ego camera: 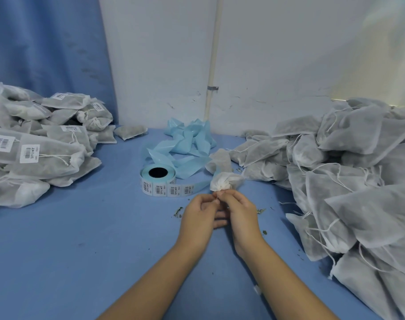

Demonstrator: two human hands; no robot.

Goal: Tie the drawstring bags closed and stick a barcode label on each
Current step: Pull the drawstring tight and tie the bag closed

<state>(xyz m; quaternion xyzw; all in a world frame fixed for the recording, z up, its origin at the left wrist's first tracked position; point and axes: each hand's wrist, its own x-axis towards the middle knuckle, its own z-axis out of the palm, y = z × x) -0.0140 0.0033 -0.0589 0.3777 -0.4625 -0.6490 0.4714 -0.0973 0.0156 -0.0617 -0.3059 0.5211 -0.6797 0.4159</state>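
ok so from my end: both hands are up close together mid-table. left hand (198, 213) and right hand (239, 212) have their fingertips meeting, and each is pinching the thin white drawstring (217, 197) w/ thumb + forefinger, the other fingers loosely curled under. The bag (224, 181) they're working on sits just at 12 o'clock from the fingertips, lying on the blue table (81, 250) w/ its mouth bunched up tight and pointing back at the hands. can't tell if there's a knot in it, too small. no label visible on that one from here. label roll (159, 179) is at approx 10 o'clock from the hands, lying flat w/ the core hole facing up and a strip of barcode labels trailing off toward the bag. Behind it at 12 o'clock there's a messy heap of light blue backing strip (185, 144), right against the wall (289, 65). Pile of labelled bags (35, 144) at 9 o'clock, cords pulled shut and stickers facing up on several. Way bigger pile of unlabelled bags (358, 181) at 3 o'clock, loose strings hanging all over. few leaf crumbs (178, 212) on the table just beside the left hand, some more by the right wrist.
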